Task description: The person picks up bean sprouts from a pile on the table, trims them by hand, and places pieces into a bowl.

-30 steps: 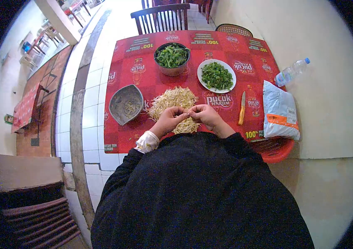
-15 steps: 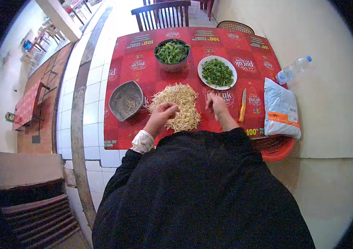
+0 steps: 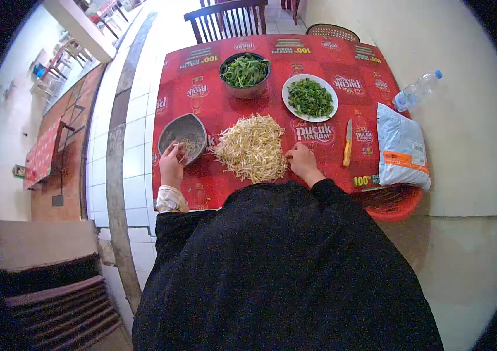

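A loose pile of pale bean sprouts (image 3: 252, 146) lies on the red tablecloth in front of me. My left hand (image 3: 172, 167) is over the near left rim of a grey bowl (image 3: 181, 128), its thumb and fingers a little apart and slightly blurred. Inside that bowl are a few sprout bits (image 3: 190, 146). At the pile's right edge, my right hand (image 3: 303, 162) has its fingers curled in a pinch against the sprouts. What sits between those fingertips is too small to make out.
Behind the pile stand a dark pot of leafy greens (image 3: 245, 73) and a white plate (image 3: 335, 108) of chopped greens. To the right lie a yellow-handled knife (image 3: 348, 146), a grey-white plastic parcel (image 3: 401, 143) and a water bottle (image 3: 417, 92). A red basket (image 3: 397, 206) is below the parcel.
My left hand has moved left from above the sprouts to the grey bowl. My right hand has come down and slightly left, onto the pile's right edge. The view has shifted slightly.
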{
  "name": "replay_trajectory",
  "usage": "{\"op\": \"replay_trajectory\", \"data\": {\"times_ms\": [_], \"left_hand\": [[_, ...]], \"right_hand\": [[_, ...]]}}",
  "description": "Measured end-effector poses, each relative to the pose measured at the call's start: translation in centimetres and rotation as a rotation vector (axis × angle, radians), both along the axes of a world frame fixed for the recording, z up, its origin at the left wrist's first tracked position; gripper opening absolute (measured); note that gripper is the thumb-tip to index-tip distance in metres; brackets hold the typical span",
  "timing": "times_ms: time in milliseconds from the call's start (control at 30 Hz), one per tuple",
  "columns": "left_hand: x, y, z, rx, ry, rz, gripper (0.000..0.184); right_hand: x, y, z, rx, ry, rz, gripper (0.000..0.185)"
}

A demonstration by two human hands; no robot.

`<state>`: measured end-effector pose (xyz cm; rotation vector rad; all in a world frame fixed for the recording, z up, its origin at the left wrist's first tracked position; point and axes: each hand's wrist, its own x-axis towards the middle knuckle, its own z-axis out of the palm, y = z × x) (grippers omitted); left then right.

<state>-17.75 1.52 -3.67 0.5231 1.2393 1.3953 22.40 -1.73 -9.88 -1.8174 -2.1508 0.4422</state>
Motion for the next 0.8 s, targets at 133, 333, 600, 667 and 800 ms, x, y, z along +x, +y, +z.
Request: {"op": "replay_trajectory", "data": {"times_ms": [133,333,600,667,800], "left_hand": [[-0.7,1.1,0.7,-0.072,0.022,0.074,0.041],[-0.1,1.5,1.1,-0.052,0.23,-0.1,0.049],[5.9,1.4,2.0,0.222,0.459,-0.539,0.037],[8.6,0.1,3.8,0.313,0.628,-0.649,0.032],[11.0,-1.6,6.2,0.643,0.997,-0.787,0.027]], "right_hand": [[-0.5,-0.2,-0.5,0.008,-0.057,-0.092,0.008],[-0.6,-0.1,1.3,0.096,0.194,-0.153,0.007],[-6.1,0.0,8.6,0.085,0.591,-0.213,0.023],[-7.8,-0.3,10.3,0.111,0.657,-0.152,0.03],[-10.9,-1.4,13.3,0.047,0.662,-0.078,0.034]]}}
